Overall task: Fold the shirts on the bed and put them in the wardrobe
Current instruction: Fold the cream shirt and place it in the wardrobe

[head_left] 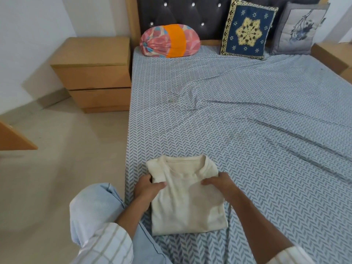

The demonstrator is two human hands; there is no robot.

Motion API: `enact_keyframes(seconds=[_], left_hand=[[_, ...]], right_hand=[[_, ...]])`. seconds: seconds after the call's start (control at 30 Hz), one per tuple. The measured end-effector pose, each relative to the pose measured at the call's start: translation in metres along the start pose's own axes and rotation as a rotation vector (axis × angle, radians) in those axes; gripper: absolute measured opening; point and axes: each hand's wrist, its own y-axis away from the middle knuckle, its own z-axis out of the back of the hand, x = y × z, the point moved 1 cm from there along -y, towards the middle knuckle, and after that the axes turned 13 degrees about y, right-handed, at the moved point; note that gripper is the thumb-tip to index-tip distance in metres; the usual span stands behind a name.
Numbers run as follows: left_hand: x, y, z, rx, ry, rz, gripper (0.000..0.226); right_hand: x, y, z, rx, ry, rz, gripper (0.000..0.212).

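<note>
Your left hand (147,187) and right hand (219,182) each pinch a side of the folded cream shirt (187,202), which lies at the bed's (247,121) near-left corner, probably to square it or lift it together. Far along the headboard edge, three cushions (169,41) lean, well apart from it.

Both arms reach fwd, sleeves pushed up. Left hand (147,185) curled, thumb on top, fingers (145,180) tucked under. Right hand (219,181) likewise, thumb pointing inward, knuckles up.
</note>
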Motion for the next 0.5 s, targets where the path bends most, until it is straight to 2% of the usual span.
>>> enact_keyframes(seconds=[0.13, 0.27, 0.5], left_hand=[[-0.004, 0.001, -0.006, 0.031, 0.089, -0.073, 0.033], [-0.001, -0.005, -0.002, 0.129, 0.229, 0.021, 0.049], [-0.005, 0.001, -0.002, 0.249, 0.377, 0.061, 0.05]], right_hand=[[0.001, 0.003, 0.005, 0.042, -0.062, 0.084, 0.032], [-0.006, 0.006, 0.003, 0.18, -0.214, 0.102, 0.043], [-0.012, 0.01, 0.013, 0.3, -0.292, 0.098, 0.052]])
